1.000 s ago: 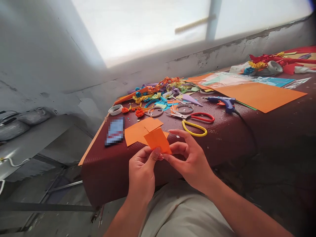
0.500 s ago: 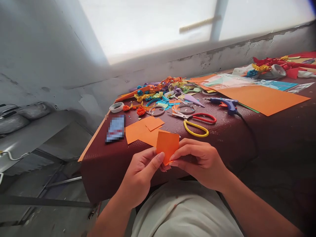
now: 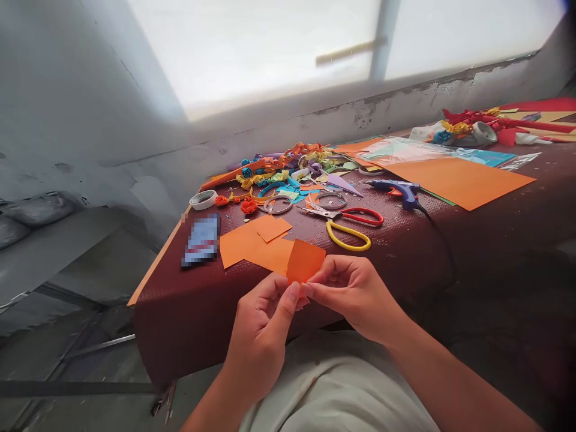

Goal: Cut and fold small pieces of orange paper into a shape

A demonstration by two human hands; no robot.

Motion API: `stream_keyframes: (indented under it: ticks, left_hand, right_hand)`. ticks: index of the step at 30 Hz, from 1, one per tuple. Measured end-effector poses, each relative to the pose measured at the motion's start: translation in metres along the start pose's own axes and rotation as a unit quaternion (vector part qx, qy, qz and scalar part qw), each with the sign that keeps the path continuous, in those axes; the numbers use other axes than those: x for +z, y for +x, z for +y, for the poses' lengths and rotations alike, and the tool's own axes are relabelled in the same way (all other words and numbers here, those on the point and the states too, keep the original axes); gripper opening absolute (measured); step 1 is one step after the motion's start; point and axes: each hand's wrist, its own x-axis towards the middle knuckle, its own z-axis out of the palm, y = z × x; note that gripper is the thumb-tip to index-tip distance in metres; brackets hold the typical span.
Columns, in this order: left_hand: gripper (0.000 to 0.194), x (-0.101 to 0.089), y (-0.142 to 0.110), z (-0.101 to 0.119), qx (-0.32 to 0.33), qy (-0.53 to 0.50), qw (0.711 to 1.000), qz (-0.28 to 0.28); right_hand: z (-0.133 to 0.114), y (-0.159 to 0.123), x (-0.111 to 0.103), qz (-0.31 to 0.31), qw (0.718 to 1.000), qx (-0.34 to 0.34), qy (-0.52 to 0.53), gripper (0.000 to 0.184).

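Observation:
A small orange piece of paper (image 3: pixel 306 259) is held up between my two hands, just over the table's front edge. My left hand (image 3: pixel 265 327) pinches its lower left part, thumb in front. At the lower right corner, my right hand (image 3: pixel 353 294) grips it between thumb and fingers. The paper's bottom edge is partly covered by my fingertips. Behind it lie more orange paper pieces (image 3: pixel 245 245), some overlapping. Scissors (image 3: pixel 348 240) with one red and one yellow handle rest beyond my right hand, blades pointing left.
A blue glue gun (image 3: pixel 402 193) with a trailing cord lies on the maroon-covered table (image 3: pixel 180 324). White tape (image 3: pixel 203 200) and a pixelated blue item (image 3: pixel 201 240) are at left. Colourful paper scraps (image 3: pixel 288 165) pile up at the back; large orange sheets (image 3: pixel 472 183) lie right.
The paper has tilted and its lower edge is bunched more between my fingertips. My hands have drawn closer together. The whole view has shifted slightly, moving the table items left.

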Motion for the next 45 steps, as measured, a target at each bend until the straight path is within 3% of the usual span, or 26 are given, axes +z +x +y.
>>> stream_keyframes:
  ticks: [10,15,19,23,26,30,31,33,35,38,42,45]
  left_hand:
    - [0.027,0.013,-0.003,-0.004,0.004,0.041,0.998,0.038]
    - [0.037,0.015,-0.005,-0.006,0.001,0.129,0.991,0.036]
    - [0.033,0.017,-0.006,-0.005,-0.008,0.129,0.990,0.055]
    - [0.034,0.010,-0.004,-0.009,-0.015,0.130,0.991,0.023]
    - [0.036,-0.004,-0.002,-0.009,-0.003,0.131,0.991,-0.024]
    - [0.037,-0.026,0.003,-0.001,-0.010,0.131,0.975,-0.180]
    - [0.036,-0.029,0.004,0.000,-0.009,0.122,0.974,-0.190]
    - [0.033,-0.032,0.007,0.000,0.001,0.089,0.985,-0.149]
    - [0.031,-0.031,0.010,-0.003,0.012,0.051,0.997,-0.062]
    - [0.031,-0.027,0.014,-0.007,0.015,-0.003,1.000,0.015]
    - [0.032,-0.026,0.018,-0.001,-0.006,-0.089,0.996,-0.008]
    - [0.036,-0.026,0.019,0.006,-0.024,-0.136,0.989,-0.048]
  right_hand:
    - [-0.003,0.004,0.004,0.026,0.998,-0.015,0.051,0.056]
    - [0.001,0.005,0.001,0.058,0.998,0.004,0.025,0.058]
    - [0.006,0.005,0.001,0.053,0.998,0.005,0.020,0.057]
    - [0.005,0.006,-0.002,0.069,0.998,-0.015,0.003,0.055]
    - [-0.001,0.005,-0.010,0.079,0.994,-0.072,-0.030,0.042]
    - [-0.006,0.000,-0.016,0.026,0.978,-0.154,-0.139,0.037]
    - [-0.005,-0.001,-0.016,0.018,0.971,-0.163,-0.172,0.037]
    - [-0.001,-0.002,-0.014,0.027,0.959,-0.174,-0.222,0.024]
    - [0.001,-0.002,-0.011,0.039,0.955,-0.169,-0.240,0.009]
    - [-0.001,-0.004,-0.011,-0.021,0.951,-0.164,-0.261,0.007]
    - [-0.011,-0.010,-0.014,-0.166,0.902,-0.209,-0.340,0.031]
    - [-0.013,-0.013,-0.015,-0.186,0.881,-0.231,-0.367,0.049]
